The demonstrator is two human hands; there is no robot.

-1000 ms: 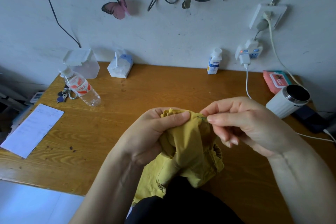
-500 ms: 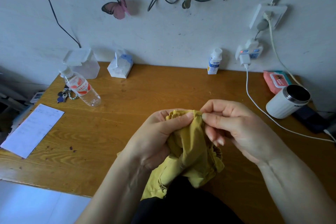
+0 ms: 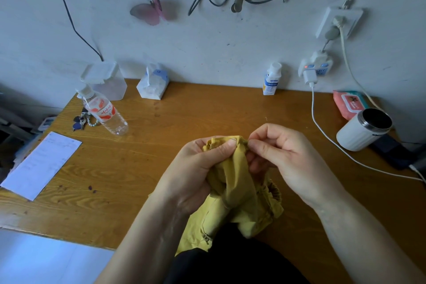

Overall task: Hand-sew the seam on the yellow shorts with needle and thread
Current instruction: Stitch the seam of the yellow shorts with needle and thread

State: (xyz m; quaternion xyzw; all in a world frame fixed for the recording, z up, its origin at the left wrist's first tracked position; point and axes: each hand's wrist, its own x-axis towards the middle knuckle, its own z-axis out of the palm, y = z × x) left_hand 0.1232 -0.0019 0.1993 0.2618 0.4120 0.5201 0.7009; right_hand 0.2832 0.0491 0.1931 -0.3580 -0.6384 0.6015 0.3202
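The yellow shorts (image 3: 237,193) hang bunched over the near edge of the wooden table (image 3: 184,117), held up in front of me. My left hand (image 3: 196,175) grips the fabric, its thumb pressing the gathered top edge. My right hand (image 3: 283,157) pinches at that same top edge with thumb and forefinger, touching the cloth right beside the left thumb. The needle is too small to make out between the fingertips; a short dark line of thread shows along the fold.
A water bottle (image 3: 103,110), keys (image 3: 80,120) and a paper sheet (image 3: 41,163) lie at the left. A tissue pack (image 3: 152,83) and a small white bottle (image 3: 272,79) stand at the wall. A white mug (image 3: 364,129), a charger cable (image 3: 322,131) and a wipes pack (image 3: 348,104) are at the right.
My right hand has moved slightly left and closed in on the top fold of the shorts. The left hand keeps its grip on the fabric.
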